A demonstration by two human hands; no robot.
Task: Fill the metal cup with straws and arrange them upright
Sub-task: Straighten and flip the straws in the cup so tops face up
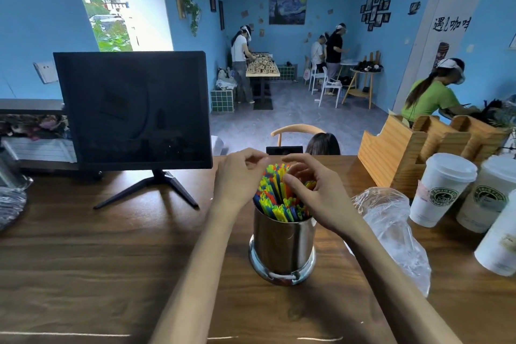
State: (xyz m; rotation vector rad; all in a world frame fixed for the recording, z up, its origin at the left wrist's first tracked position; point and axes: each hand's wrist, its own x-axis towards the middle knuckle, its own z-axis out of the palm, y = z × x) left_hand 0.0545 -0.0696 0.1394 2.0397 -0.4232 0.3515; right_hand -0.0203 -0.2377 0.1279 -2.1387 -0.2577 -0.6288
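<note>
The metal cup (282,246) stood upright on the wooden bench (83,254), near its middle and just in front of the person. It was packed with coloured straws (275,193) in yellow, green, blue, orange and red, their tops rising above the rim; the taller ones at the back leaned slightly.

Both hands were up at the straw tops. The left hand (237,180) sat against the left side of the bundle with its fingers curled inward; whether it actually pinched a straw could not be told. The right hand (312,193) reached over from the right, fingers bent around and among the upper ends of the straws.

Just to the right of the cup lay a crumpled clear plastic bag (391,229). Farther right stood white lidded paper cups (441,190), and behind them a wooden organiser (396,156). A dark monitor (134,109) on its stand occupied the bench to the left.
</note>
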